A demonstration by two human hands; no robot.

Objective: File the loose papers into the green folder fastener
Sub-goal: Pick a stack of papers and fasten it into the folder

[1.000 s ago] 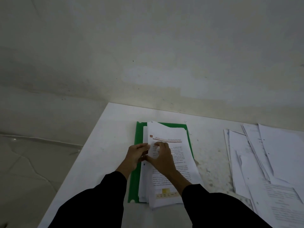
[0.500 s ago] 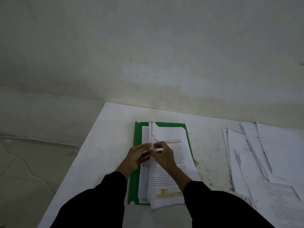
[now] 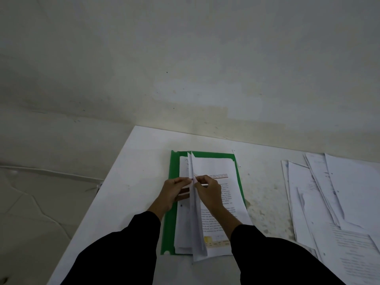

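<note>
White paper was caught between both hands, which met fingertip to fingertip. The left hand [image 3: 174, 191] had its thumb on top and its fingers stretched along the left face of the raised sheets [image 3: 196, 223], nipping them. The right hand [image 3: 208, 191], fingers curled, pinched the same edge from the other side with thumb and forefinger. Between the fingertips sat a small dark spot; from where I stood I could not tell what it was.

Those sheets stood up on edge as a narrow ridge, running away from the hands and back towards the person. Under the right hand lay the rest of the printed stack [image 3: 224, 204], flat, with lines of text and a coloured band at its near end. Beneath all of it was the green folder [image 3: 168, 227], open and flat, its green showing as a strip under the left hand and a thin border beyond and to the right of the stack.

Black sleeves [image 3: 123, 254] covered both forearms. Well off to the right of the right hand, apart from the folder, the loose papers [image 3: 349, 192] lay fanned in an untidy overlap on the white worktop [image 3: 133, 182]. Beyond the hands rose a pale wall [image 3: 185, 68]; to the left of them, lower down, was a cracked floor [image 3: 41, 212].
</note>
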